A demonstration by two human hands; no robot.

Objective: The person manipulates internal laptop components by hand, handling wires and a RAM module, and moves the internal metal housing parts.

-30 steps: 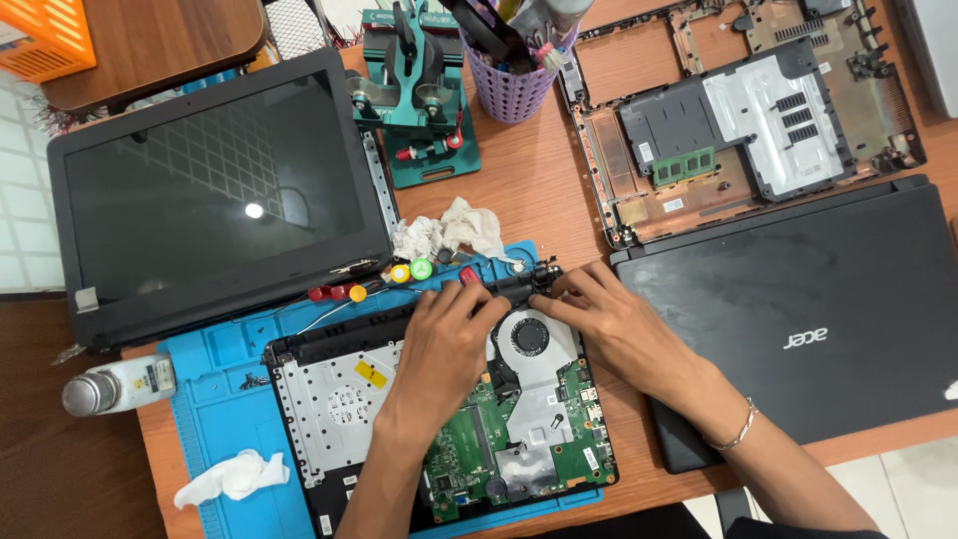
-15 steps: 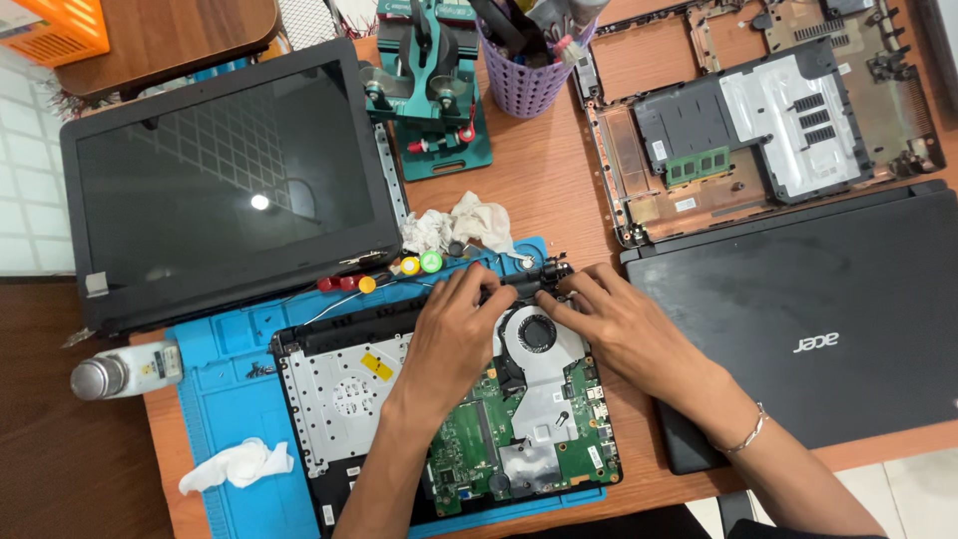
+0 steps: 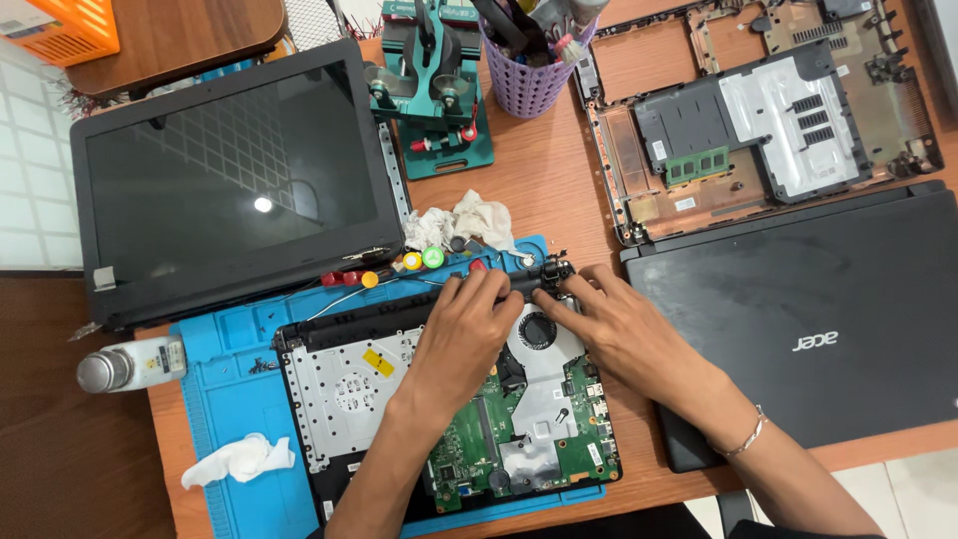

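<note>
An opened laptop base (image 3: pixel 349 389) with a green circuit board (image 3: pixel 479 439) and a round fan (image 3: pixel 539 329) lies on a blue work mat (image 3: pixel 230 379). My left hand (image 3: pixel 464 329) rests on the base, its fingertips pressing the black hinge strip (image 3: pixel 529 279) along the far edge. My right hand (image 3: pixel 609 324) comes in from the right, and its fingers pinch the same strip near the hinge at the corner. A detached laptop screen (image 3: pixel 230 185) lies just beyond, to the left.
A closed black laptop (image 3: pixel 818 319) lies on the right, with a stripped bottom case (image 3: pixel 758 110) behind it. A teal clamp stand (image 3: pixel 434 90), a purple tool cup (image 3: pixel 529 80), coloured screwdriver handles (image 3: pixel 399 268), crumpled tissues (image 3: pixel 459 225), a white bottle (image 3: pixel 130 364) and a wipe (image 3: pixel 239 459) surround the mat.
Both hands stay at the hinge strip with only small finger shifts. The view has drifted slightly.
</note>
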